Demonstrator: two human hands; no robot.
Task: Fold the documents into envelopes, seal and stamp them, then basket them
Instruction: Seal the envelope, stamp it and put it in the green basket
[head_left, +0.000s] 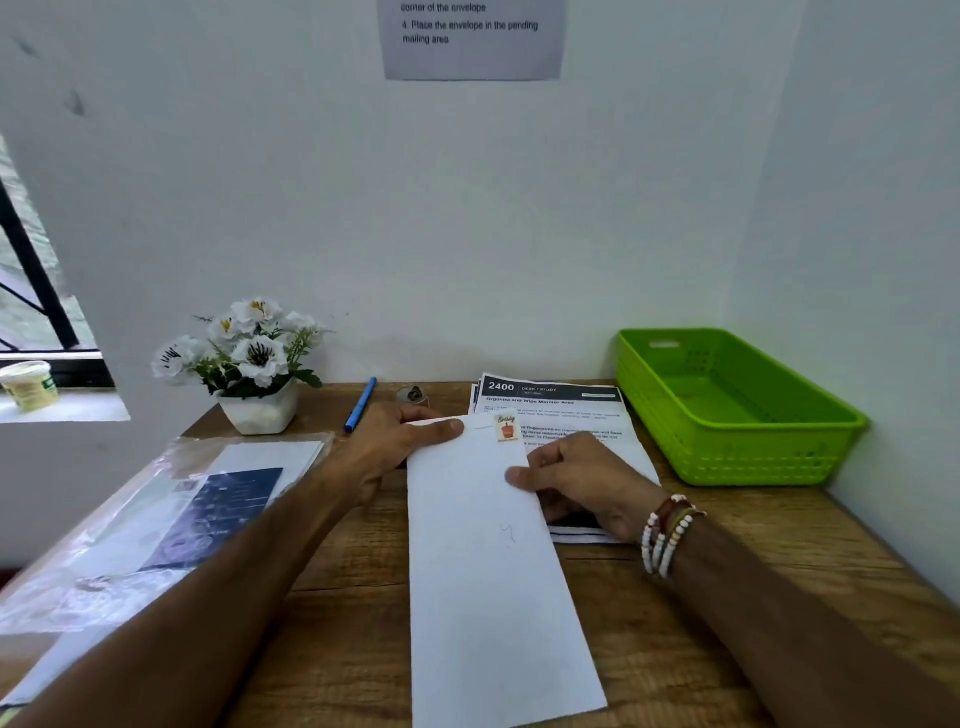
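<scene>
A white-walled corner closes in a wooden desk (353, 623), with a printed notice (472, 36) taped high on the wall and a window (31, 291) off to the left. In the middle of the desk a long white envelope (488, 571) runs lengthwise away from the person, a small colourful stamp (507, 428) stuck at its far right corner. Both hands hold it. The left hand (395, 447) grips the far left corner with the thumb laid flat across the top. The right hand (582, 483), beaded bracelets (667, 535) on the wrist, pinches the right edge with the thumb on top and the fingers curled beneath. I cannot tell whether the envelope rests on the wood or is lifted a little. Its far right part overlaps a stack of printed documents (550, 400) lying against the wall. Just right of that stack sits a bright green basket (737, 467). To the left stand a blue pen (361, 405), a white pot of white flowers (249, 353), and a clear plastic sleeve (156, 499) with papers in it.
</scene>
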